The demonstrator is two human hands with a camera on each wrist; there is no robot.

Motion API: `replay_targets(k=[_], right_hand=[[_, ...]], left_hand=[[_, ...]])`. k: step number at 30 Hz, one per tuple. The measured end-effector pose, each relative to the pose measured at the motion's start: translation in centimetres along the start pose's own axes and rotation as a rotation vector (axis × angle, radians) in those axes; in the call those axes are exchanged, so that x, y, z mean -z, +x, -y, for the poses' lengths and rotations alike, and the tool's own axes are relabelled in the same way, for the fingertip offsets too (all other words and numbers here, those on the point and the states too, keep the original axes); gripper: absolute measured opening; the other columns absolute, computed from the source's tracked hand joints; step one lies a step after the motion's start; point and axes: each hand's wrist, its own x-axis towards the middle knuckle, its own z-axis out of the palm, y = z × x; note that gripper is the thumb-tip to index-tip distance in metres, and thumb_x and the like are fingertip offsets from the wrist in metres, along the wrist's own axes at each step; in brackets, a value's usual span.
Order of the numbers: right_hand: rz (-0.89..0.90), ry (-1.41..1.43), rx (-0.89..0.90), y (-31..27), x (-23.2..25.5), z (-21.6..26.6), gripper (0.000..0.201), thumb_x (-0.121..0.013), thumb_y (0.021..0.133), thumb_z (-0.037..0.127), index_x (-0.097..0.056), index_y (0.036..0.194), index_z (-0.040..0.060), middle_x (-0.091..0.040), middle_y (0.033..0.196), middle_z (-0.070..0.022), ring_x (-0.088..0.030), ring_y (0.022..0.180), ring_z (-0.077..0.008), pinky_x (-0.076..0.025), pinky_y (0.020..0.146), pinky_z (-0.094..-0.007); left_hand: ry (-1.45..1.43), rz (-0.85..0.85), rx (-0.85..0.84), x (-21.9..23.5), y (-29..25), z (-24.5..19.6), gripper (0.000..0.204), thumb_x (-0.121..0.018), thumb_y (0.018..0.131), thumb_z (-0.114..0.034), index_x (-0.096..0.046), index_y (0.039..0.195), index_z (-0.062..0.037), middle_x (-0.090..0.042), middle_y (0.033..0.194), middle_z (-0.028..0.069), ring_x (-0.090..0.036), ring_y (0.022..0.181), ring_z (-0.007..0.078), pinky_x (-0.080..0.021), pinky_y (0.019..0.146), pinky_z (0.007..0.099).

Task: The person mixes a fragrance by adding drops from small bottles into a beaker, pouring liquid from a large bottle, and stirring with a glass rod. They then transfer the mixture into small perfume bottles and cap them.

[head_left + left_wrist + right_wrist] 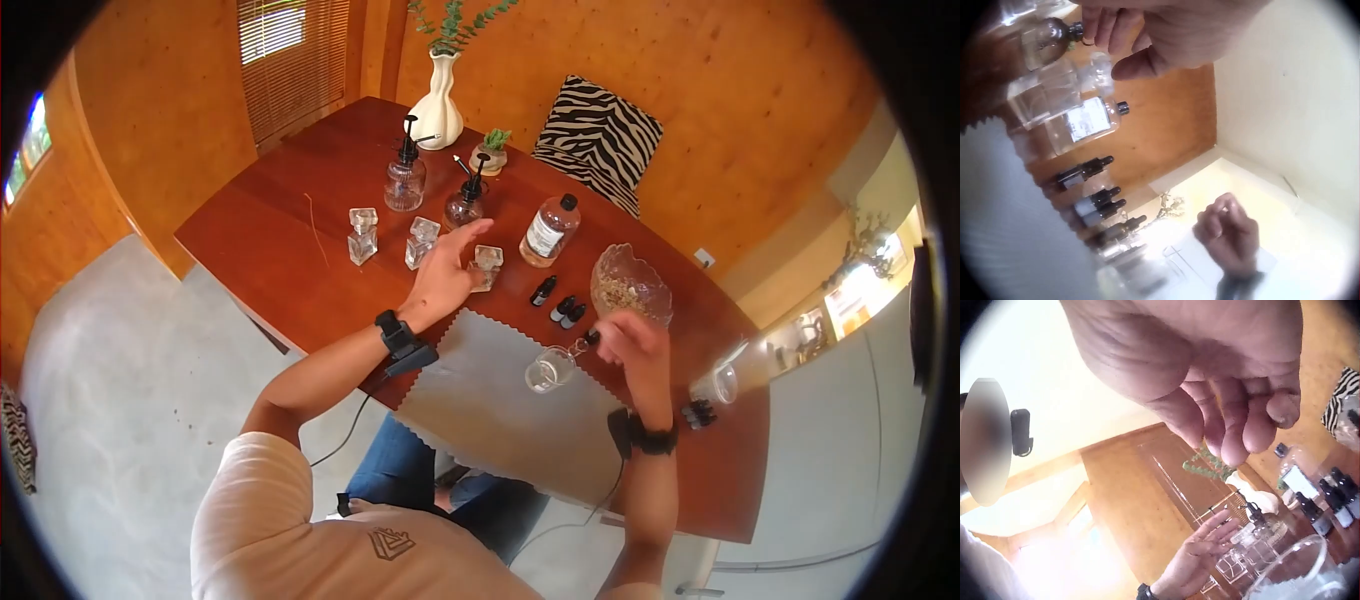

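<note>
My left hand (pixel 445 275) hovers with fingers extended beside a square clear glass bottle (pixel 486 270). In the left wrist view its thumb overlaps that bottle's faceted stopper (pixel 1095 75). Two matching bottles stand to the left, one at the far left (pixel 363 240) and one behind the hand (pixel 421 245). My right hand (pixel 637 350) is raised at the mat's right side, fingers loosely curled with nothing showing between them. Close to it are a clear glass cup (pixel 550 372) and a black-capped dropper bottle (pixel 1124 230). Several dark dropper bottles (pixel 543 291) stand behind the cup.
A large labelled bottle (pixel 546 235), a scalloped glass bowl (pixel 628 275) and two pump bottles (pixel 404 185) stand farther back. The vase (pixel 437 110) and small plant (pixel 490 155) are at the rear. A grey mat (pixel 500 420) covers the front; small black items (pixel 700 413) lie right.
</note>
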Motion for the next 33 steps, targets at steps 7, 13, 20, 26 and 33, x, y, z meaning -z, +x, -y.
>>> replay_targets(k=[7, 13, 20, 26, 33], right_hand=[[0.198, -0.453, 0.301, 10.8, -6.4, 0.4, 0.025, -0.068, 0.093, 0.019, -0.069, 0.111, 0.001, -0.073, 0.091, -0.0186, -0.072, 0.084, -0.0307, -0.054, 0.074, -0.0402], [0.237, -0.788, 0.083, 15.1, -12.2, 0.0, 0.039, -0.065, 0.095, 0.039, -0.071, 0.109, 0.0029, -0.072, 0.102, -0.0243, -0.07, 0.1, -0.0411, -0.054, 0.084, -0.0512], [0.209, -0.986, 0.002, 15.6, -15.0, -0.1, 0.042, -0.068, 0.092, 0.04, -0.071, 0.104, -0.0005, -0.071, 0.104, -0.0274, -0.068, 0.099, -0.0458, -0.055, 0.085, -0.0535], [0.204, -0.803, 0.06, 16.3, -13.4, 0.2, 0.032, -0.07, 0.086, 0.029, -0.072, 0.087, -0.0027, -0.072, 0.094, -0.0238, -0.069, 0.086, -0.042, -0.055, 0.076, -0.0492], [0.145, -0.173, -0.008, 11.2, -5.3, 5.3, 0.017, -0.071, 0.091, 0.02, -0.07, 0.091, 0.0027, -0.063, 0.074, -0.0004, -0.056, 0.065, -0.0057, -0.04, 0.055, -0.0214]], left_hand=[[-0.002, 0.001, 0.099, 0.0, -0.8, 1.3, 0.078, -0.071, 0.077, -0.003, -0.045, 0.15, -0.005, -0.054, 0.148, 0.0208, -0.057, 0.13, 0.0352, -0.045, 0.107, 0.0393], [-0.096, 0.168, 0.259, -1.1, -0.8, 5.0, 0.059, -0.076, 0.083, -0.014, -0.057, 0.139, -0.0054, -0.069, 0.128, 0.0164, -0.066, 0.117, 0.0329, -0.049, 0.1, 0.0406], [0.059, 0.166, 0.306, -1.1, -0.8, 4.7, 0.026, -0.075, 0.089, -0.013, -0.071, 0.113, -0.0042, -0.076, 0.098, 0.0094, -0.071, 0.093, 0.0221, -0.051, 0.087, 0.036], [-0.004, 0.186, 0.269, -1.2, -0.5, 5.7, 0.03, -0.074, 0.088, -0.015, -0.071, 0.118, -0.0095, -0.076, 0.103, 0.0109, -0.071, 0.097, 0.025, -0.053, 0.088, 0.0377], [-0.007, 0.175, 0.286, -0.7, -0.6, 4.7, 0.034, -0.075, 0.087, -0.012, -0.071, 0.12, -0.0088, -0.076, 0.106, 0.0093, -0.071, 0.1, 0.0218, -0.052, 0.09, 0.0346]])
